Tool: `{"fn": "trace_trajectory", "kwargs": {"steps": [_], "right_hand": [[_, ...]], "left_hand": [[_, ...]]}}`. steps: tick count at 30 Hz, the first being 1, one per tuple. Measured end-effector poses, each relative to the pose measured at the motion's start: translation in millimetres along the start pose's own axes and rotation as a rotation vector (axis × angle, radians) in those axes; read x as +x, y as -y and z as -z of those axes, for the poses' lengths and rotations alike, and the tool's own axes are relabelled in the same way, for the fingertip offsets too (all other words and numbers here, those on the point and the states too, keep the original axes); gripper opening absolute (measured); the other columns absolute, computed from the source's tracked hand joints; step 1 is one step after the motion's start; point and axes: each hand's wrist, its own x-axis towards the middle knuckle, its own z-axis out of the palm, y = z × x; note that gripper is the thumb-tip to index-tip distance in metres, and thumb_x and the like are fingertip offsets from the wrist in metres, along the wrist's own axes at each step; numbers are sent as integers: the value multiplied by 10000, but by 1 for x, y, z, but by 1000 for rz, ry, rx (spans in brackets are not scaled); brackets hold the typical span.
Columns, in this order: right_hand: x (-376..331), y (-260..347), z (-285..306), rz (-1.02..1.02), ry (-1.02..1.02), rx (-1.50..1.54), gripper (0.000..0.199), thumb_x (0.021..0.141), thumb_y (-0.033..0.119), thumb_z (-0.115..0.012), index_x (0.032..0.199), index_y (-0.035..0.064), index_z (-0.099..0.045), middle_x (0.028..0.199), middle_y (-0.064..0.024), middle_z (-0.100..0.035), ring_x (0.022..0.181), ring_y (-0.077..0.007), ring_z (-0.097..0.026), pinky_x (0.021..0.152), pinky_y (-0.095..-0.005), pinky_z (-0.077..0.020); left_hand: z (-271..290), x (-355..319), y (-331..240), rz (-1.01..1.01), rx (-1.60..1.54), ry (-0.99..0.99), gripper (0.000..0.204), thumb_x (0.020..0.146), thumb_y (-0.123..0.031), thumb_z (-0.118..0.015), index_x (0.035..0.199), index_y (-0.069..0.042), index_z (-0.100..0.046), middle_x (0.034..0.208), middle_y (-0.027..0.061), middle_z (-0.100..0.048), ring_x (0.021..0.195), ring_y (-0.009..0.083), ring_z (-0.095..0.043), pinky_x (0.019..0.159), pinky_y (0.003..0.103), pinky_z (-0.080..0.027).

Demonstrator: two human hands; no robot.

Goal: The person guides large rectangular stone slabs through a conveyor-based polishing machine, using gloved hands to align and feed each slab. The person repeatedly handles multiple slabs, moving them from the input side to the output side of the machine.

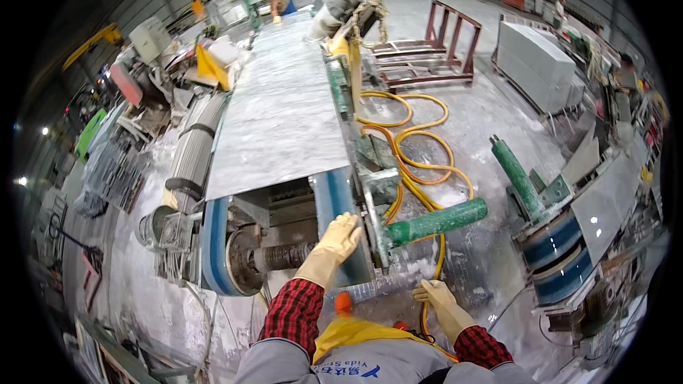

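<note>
A long grey-white veined stone slab (284,92) lies flat along a roller conveyor with blue belts (331,195) at its near end. My left hand (339,238), in a cream rubber glove, rests on or just over the right-hand blue belt, close to the slab's near edge; its fingers are extended and hold nothing. Lower right, my gloved right hand (440,302) hangs with fingers loosely apart. It overlaps a yellow hose (442,259) in the picture, and I see no clear grip on it. A belt pulley with a coil-wound shaft (277,256) shows below the slab.
Green cylinders (437,222) jut out to the right of the conveyor. Yellow hose loops (427,149) lie on the wet floor. Another blue-belted conveyor (555,256) stands at right, a dark red steel frame (441,50) beyond. A person (281,0) is at the slab's far end.
</note>
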Motion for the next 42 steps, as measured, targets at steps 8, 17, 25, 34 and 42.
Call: {"fn": "trace_trajectory", "kwargs": {"steps": [8,17,25,34,42], "right_hand": [[28,-18,-42,-89,110,50,407,1125,284,-618,1256,-99,-662,1107,-229,-767,912,-291,-759,783,-374,-621],[52,-16,-191,-233,242,-384,431,1118,331,-622,1196,-72,-753,1065,-151,-814,920,-195,-758,794,-318,-612],[50,116,-316,153,260,-503,412,1132,282,-610,1311,-71,-724,1228,-205,-796,1115,-268,-779,1001,-373,-612],[116,223,-325,997,-501,-922,309,978,190,-693,1186,-35,-726,1069,-202,-762,1013,-402,-728,959,-457,-570],[175,209,-278,1260,-553,-1236,575,940,172,-744,1457,-29,-591,1475,-295,-616,1382,-490,-568,1223,-552,-427]], "left_hand": [[60,-93,63,-308,-64,-213,327,1001,-221,-606,1265,-36,-660,1166,185,-649,1118,383,-606,989,493,-479],[129,-190,302,316,184,-474,492,1098,-273,-592,1528,-35,-590,1596,242,-551,1498,424,-483,1299,523,-296],[119,-203,342,338,254,-438,568,1071,-327,-608,1551,-31,-537,1608,266,-521,1510,459,-451,1296,548,-298],[143,-203,327,317,213,-442,509,1039,-268,-661,1474,-14,-595,1524,285,-579,1423,499,-513,1246,572,-354],[146,-209,322,297,238,-450,517,976,-260,-722,1426,-30,-613,1494,262,-601,1397,486,-536,1228,571,-376]]}}
